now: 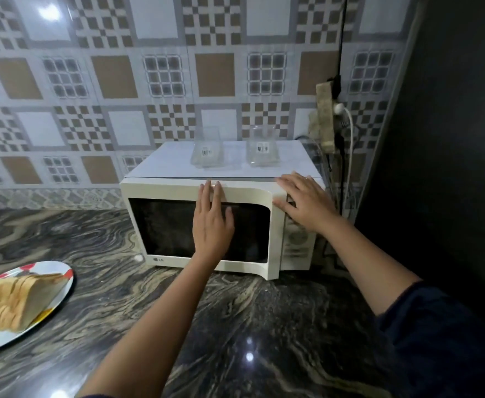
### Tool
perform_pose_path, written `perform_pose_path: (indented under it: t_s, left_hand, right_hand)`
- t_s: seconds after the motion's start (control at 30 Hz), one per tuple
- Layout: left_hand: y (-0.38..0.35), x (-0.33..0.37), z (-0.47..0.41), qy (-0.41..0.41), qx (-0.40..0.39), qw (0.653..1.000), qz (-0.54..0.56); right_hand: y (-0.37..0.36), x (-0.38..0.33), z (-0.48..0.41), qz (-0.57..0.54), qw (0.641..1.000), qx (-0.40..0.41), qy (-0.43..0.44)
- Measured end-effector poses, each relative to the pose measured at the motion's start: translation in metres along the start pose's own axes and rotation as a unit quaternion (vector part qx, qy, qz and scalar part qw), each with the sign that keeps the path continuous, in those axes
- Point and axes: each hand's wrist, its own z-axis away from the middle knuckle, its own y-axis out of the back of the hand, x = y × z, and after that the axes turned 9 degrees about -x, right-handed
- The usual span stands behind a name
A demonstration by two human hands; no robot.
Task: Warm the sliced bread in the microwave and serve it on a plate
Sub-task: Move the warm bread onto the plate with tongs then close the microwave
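Plate cut off at left edge. Bread blurred, slice count unclear. Right hand covers upper control panel; markings unreadable. Labels on 2 clear containers too small to read.

Sliced bread on plate, microwave shut

Microwave cream w/ black window; bench dark swirled marble; plate white w/ red, yellow, purple spots; bread tan; wall tiles brown-grey checks.

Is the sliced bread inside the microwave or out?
Out: the sliced bread sits on the plate, left of the microwave.
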Motion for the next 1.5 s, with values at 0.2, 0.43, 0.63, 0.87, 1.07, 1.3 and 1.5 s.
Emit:
perform_pose_path:
  t_s: [0.2,0.43,0.63,0.87,1.07,1.3,1.5]
  left_hand:
    - [-0.038,0.029,0.056,0.044,-0.081,0.991,0.101]
    - [-0.066,0.06,0.045,0.089,-0.173,0.952,0.235]
    - [-0.072,0.058,0.03,0.098,-0.201,0.945,0.24]
    - [-0.078,0.058,0.024,0.088,-0.19,0.951,0.227]
    - [-0.085,0.06,0.013,0.092,-0.188,0.952,0.221]
    - [-0.082,0.063,0.016,0.108,-0.211,0.941,0.243]
    - [-0.075,0.072,0.023,0.132,-0.213,0.937,0.244]
  right_hand:
    - [-0.001,0.0,0.009,0.035,0.993,-0.002,-0.113]
    - [-0.01,0.007,0.005,0.036,0.994,0.07,-0.076]
    - [-0.019,0.007,-0.003,0.025,0.989,0.105,-0.096]
    - [-0.02,0.006,-0.011,0.021,0.986,0.116,-0.115]
    - [-0.024,0.006,-0.017,0.035,0.982,0.126,-0.139]
    - [-0.029,0.008,-0.015,0.013,0.987,0.104,-0.125]
    - [-0.031,0.007,-0.007,0.039,0.987,0.095,-0.127]
